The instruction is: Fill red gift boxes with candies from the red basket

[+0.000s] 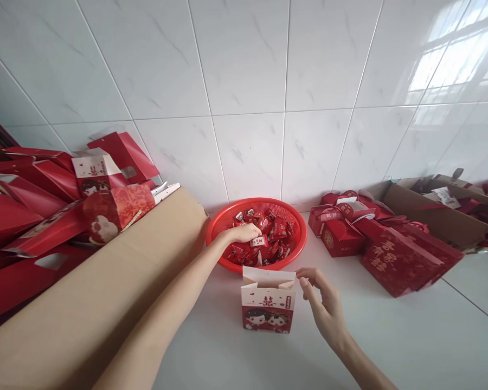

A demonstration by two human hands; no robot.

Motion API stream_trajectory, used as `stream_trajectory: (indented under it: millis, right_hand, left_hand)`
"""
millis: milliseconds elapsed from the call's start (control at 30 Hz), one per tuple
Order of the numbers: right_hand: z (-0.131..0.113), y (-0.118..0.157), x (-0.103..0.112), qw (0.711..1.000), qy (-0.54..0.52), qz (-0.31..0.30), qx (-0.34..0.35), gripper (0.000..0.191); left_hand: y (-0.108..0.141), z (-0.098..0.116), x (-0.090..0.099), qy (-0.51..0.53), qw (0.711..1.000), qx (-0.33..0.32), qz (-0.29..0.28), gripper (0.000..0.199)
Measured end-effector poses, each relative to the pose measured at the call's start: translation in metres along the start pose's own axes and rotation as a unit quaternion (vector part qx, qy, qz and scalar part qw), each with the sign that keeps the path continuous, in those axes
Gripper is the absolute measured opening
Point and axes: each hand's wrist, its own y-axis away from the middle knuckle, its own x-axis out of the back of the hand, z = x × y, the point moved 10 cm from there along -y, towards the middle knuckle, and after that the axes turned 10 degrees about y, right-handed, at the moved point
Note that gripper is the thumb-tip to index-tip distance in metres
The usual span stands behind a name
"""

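My left hand (246, 233) reaches into a red plastic basket (299, 246) filled with small wrapped candies (278, 230). Its fingers are curled down at a red-and-white wrapped candy (259, 241), and the fingertips are partly hidden. In front of the basket stands an upright paper gift box (268, 314), red and white with two cartoon figures, its top flaps raised. My right hand (323, 300) is at the box's upper right corner, fingers bent and thumb apart, the fingertips touching or very near the edge. I see nothing held in it.
On the left, a large cardboard carton (146, 281) holds several flat red gift boxes (57, 173). To the right stand small red ribboned boxes (344, 238) and a larger red bag (402, 262). Farther right is another open carton (435, 214). A tiled wall (248, 151) rises behind the counter.
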Motion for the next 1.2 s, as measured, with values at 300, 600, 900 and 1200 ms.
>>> stream_trajectory:
  millis: [300,600,900,1200]
  right_hand:
    - [0.000,0.000,-0.005,1.000,0.002,-0.014,0.000,0.029]
    - [0.002,0.000,-0.005,1.000,0.007,-0.014,-0.003,0.028]
    - [0.001,-0.002,-0.005,1.000,0.001,-0.016,0.003,0.028]
    - [0.006,-0.001,-0.008,1.000,0.009,-0.024,0.005,0.029]
  left_hand:
    - [-0.013,0.035,-0.032,-0.130,0.988,-0.066,-0.042,0.046]
    - [-0.023,0.034,-0.043,-0.223,0.973,-0.038,-0.034,0.026]
    - [0.002,0.008,0.022,-0.093,0.992,-0.019,0.081,0.049]
    - [0.011,-0.013,0.031,-0.033,0.993,0.007,0.112,0.051]
